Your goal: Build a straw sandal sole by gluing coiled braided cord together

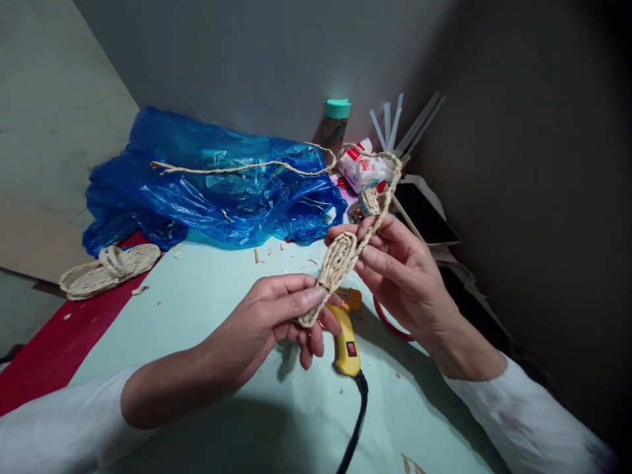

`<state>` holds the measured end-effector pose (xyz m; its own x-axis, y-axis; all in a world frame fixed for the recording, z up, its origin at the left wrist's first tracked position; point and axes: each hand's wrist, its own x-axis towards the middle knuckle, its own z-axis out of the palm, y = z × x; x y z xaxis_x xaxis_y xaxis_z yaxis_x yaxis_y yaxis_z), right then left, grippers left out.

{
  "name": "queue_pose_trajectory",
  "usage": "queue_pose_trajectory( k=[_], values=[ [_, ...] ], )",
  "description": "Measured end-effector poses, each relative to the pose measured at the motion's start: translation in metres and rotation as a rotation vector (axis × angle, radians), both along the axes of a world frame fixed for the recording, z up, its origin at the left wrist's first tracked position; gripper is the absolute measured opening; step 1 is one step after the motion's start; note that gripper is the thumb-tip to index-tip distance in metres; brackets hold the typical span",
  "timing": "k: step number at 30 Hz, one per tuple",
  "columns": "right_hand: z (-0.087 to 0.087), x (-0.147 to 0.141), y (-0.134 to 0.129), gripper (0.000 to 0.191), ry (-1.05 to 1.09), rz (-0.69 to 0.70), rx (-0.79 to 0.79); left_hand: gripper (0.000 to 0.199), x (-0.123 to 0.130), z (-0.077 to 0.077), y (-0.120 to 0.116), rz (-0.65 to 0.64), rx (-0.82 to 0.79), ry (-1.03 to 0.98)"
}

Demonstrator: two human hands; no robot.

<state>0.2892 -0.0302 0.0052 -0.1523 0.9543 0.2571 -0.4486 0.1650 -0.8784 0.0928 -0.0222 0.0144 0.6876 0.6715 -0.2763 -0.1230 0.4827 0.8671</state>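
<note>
A flat oval coil of braided straw cord (340, 260) is held up over the pale green table. My left hand (284, 309) pinches its lower end between thumb and fingers. Near the coil's upper end, my right hand (402, 270) is closed on the loose part of the cord (394, 181). From there the cord rises, loops back and runs left across the blue plastic bag to a frayed tip. A yellow glue gun (347, 342) with a red switch lies beneath the coil, its upper part partly hidden by my left fingers and the coil.
Behind are a blue plastic bag (207, 191), a bottle with a green lid (338, 109), a red and white packet (358, 164) and white sticks (392, 125). Another straw coil (111, 270) lies at left. A dark-screened device (424, 210) is at right. A black cable (359, 415) runs toward the front.
</note>
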Motion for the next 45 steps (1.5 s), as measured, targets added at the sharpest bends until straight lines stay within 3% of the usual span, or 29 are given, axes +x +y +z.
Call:
queue_pose_trajectory(
  k=[4, 9, 20, 28, 35, 45],
  values=[
    [0.001, 0.001, -0.003, 0.023, 0.033, 0.019, -0.015, 0.022, 0.003, 0.000, -0.003, 0.076, 0.034, 0.061],
    [-0.001, -0.004, -0.007, 0.024, -0.151, 0.007, -0.105, 0.021, 0.006, 0.001, -0.005, 0.116, 0.086, 0.077],
    [-0.007, -0.022, -0.016, 0.020, -0.195, -0.197, -0.164, 0.020, 0.008, -0.001, -0.011, 0.264, 0.163, 0.204],
    [-0.005, -0.033, -0.022, 0.021, -0.250, -0.300, -0.172, 0.022, 0.009, 0.001, -0.015, 0.355, 0.318, 0.349],
    [0.000, -0.040, -0.025, 0.027, -0.259, -0.312, -0.196, 0.027, 0.008, -0.003, -0.019, 0.369, 0.444, 0.371],
    [-0.012, -0.032, -0.019, 0.030, -0.246, -0.221, -0.252, 0.030, 0.005, -0.011, -0.007, 0.223, 0.395, 0.298]
  ],
)
